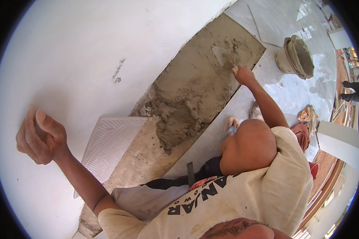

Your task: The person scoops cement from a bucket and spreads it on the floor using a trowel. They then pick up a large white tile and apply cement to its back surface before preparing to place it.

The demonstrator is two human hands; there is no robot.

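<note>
My right hand is closed round the handle of a trowel. Its blade lies on the far part of a strip of wet grey mortar, with a clump of mortar beside the blade. At the left, my left hand rests against the white wall, holding nothing, its fingers loosely bent and the thumb apart. Between my left forearm and the mortar, a tile with a ribbed, grid-patterned back leans on the wall. The mortar is smoother at the far end and lumpy nearer the tile.
A mortar-crusted bucket stands on the pale tiled floor at the far right. Bare rough ground shows between the tile and mortar. My bent knee is beside the strip. A crumpled rag lies right; another person's legs show beyond.
</note>
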